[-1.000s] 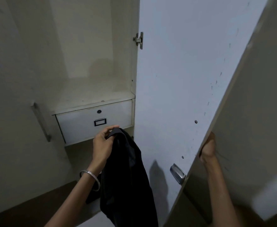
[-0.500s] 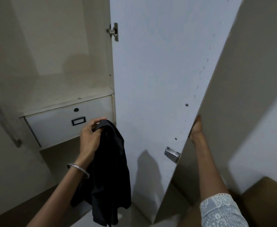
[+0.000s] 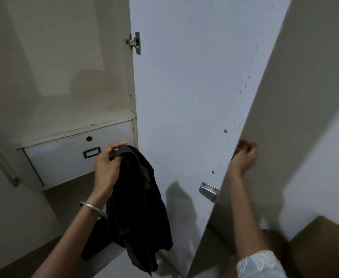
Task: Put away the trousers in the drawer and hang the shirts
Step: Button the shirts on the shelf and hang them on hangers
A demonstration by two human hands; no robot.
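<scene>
1 black garment (image 3: 138, 207) hangs from the left hand (image 3: 106, 167), whose thumb and curled fingers pinch its bunched top edge. The cloth drops below and to the right of the grip, past the wrist, in soft, limp, matte folds with an uneven lower edge. The pinched end sits just in front of the closed white drawer (image 3: 64, 161), near its right side. The drawer front is flat and smooth, with a small round lock (image 3: 89, 138) above a dark rectangular label frame (image 3: 92, 152). A thin silver bangle (image 3: 93, 207) rings the left wrist. The right hand (image 3: 245, 155) is at the free edge of the open wardrobe door (image 3: 184, 97), fingers curled but blurred, so I cannot tell whether it grips the edge. A metal hinge (image 3: 135, 43) and a shiny metal latch (image 3: 208, 191) are fixed to the door's pale, smooth inner face
</scene>
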